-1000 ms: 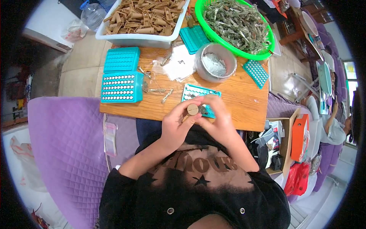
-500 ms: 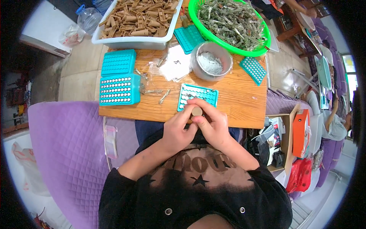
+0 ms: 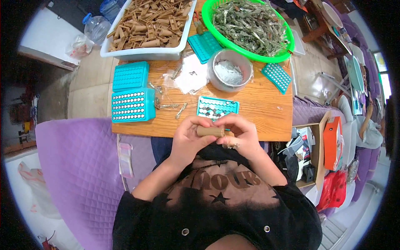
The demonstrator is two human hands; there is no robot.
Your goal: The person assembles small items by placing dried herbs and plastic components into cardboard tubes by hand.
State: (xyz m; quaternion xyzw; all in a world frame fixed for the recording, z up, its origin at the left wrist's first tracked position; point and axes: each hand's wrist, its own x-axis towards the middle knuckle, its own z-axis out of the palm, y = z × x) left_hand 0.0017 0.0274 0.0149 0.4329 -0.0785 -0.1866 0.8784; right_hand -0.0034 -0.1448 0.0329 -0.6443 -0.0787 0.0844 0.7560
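Note:
Just off the table's front edge, both my hands meet around a tan-brown plastic tube (image 3: 210, 131) lying sideways. My left hand (image 3: 188, 137) is wrapped round its left end. My right hand (image 3: 245, 135) is closed at its right end, where another small brown part partly shows. Thin wire and a small shiny clump (image 3: 230, 144) hang at the right fingers; what the clump is, I cannot make out. Right beyond my fingers lies a small teal tray (image 3: 201, 109) with round silver button cells, some of its slots dark.
A white bin (image 3: 177, 51) of brown plastic parts and a green basket (image 3: 291, 50) of clear-wrapped wire bundles stand at the back. A tub (image 3: 212, 79) of white pieces, stacked teal battery trays (image 3: 150, 104), another teal tray (image 3: 276, 77) and loose wire bundles (image 3: 181, 110) share the wooden table (image 3: 266, 112).
The tube has turned from end-on to sideways. My hands have moved slightly apart, and a wire with a shiny clump now shows at my right fingers.

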